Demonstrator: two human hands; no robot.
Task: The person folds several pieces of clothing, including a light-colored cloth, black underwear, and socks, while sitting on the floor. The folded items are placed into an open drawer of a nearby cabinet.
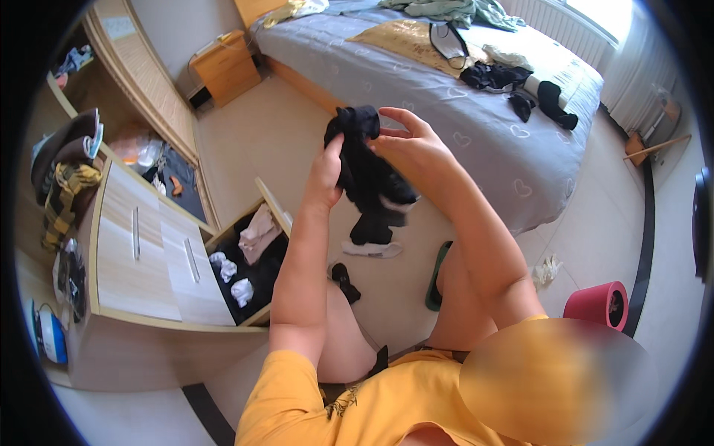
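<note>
A bundle of black socks [366, 167] is held up in front of me, its loose ends hanging toward the floor. My left hand [325, 172] is closed round the bundle's left side, with the thumb on top. At its upper right edge, my right hand [416, 141] grips the cuff between thumb and fingers; part of this grip is hidden. Below the hanging ends, a white sock [383, 250] lies flat on the floor. Closer to my legs is another dark sock [344, 282]. The open drawer [260, 312] at left holds balled white socks [242, 292] and a pink cloth [258, 232].
A bed [476, 141] with a grey heart-patterned cover bears dark clothes [497, 76] and a white mask [448, 41]. A wooden nightstand [225, 68] stands at far left. On the right floor are a red bin [587, 303] and a crumpled pale item [547, 272].
</note>
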